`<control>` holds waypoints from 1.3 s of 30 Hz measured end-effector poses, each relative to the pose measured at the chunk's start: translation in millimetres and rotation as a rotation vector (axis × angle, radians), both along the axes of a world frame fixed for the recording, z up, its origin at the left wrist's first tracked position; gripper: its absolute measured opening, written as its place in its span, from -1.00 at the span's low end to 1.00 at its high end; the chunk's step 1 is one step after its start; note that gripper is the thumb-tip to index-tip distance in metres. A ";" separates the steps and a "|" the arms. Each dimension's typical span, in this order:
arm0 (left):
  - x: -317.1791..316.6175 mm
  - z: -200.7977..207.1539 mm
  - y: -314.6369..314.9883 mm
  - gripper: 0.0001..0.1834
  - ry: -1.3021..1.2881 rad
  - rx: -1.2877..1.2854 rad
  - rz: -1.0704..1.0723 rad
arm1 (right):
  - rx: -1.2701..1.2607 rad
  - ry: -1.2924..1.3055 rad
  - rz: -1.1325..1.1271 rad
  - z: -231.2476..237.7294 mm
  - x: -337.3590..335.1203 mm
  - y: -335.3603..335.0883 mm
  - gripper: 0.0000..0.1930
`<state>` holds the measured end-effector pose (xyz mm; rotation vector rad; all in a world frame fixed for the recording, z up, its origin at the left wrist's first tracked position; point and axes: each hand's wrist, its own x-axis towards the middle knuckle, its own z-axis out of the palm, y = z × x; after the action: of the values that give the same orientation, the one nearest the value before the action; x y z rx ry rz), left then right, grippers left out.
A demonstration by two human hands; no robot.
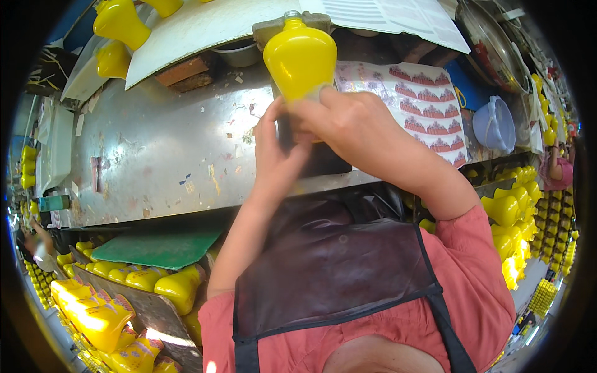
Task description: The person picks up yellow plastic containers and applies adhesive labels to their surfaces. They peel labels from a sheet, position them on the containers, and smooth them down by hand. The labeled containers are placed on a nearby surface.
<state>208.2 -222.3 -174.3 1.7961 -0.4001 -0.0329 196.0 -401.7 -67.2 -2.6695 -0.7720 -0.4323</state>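
Note:
A glossy yellow vase point(300, 57) lies on the bench with its narrow neck pointing away, resting in a grey-brown padded holder point(266, 32). My left hand point(278, 146) curls at the near end of the vase, thumb and fingers bent around it. From the right, my right hand point(348, 118) is closed at the narrowing part of the vase, with a small pale, blurred piece point(318, 93) under its fingers. The hands hide the near end of the vase. Below them sits a dark block or pad point(329, 166).
Beside my right hand lies a sheet of printed decals point(429, 109). A pale blue bucket point(494, 124) stands farther right. The metal bench point(155, 149) carries paint marks and scraps. Yellow vases with decals point(93, 317) fill the lower left; others point(510, 211) pile up right. A green board point(158, 244) lies near the bench edge.

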 end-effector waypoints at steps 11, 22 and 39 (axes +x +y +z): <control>7.3 4.7 4.6 -0.02 -0.110 0.214 -0.065 | 0.104 -0.124 -0.106 -0.3 -8.5 -12.3 -0.68; 26.6 3.8 -15.4 -0.17 -0.124 0.251 -0.029 | 0.575 -0.025 -0.188 -49.8 -29.6 -27.9 -0.64; 52.3 43.7 -40.4 -0.24 0.327 -0.241 -0.013 | 0.758 0.079 -0.215 -83.0 -6.7 -34.9 -0.66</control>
<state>260.5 -262.7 -130.6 1.5169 -0.1724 -0.2724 189.3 -436.6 -150.2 -2.0332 -0.2169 -0.5366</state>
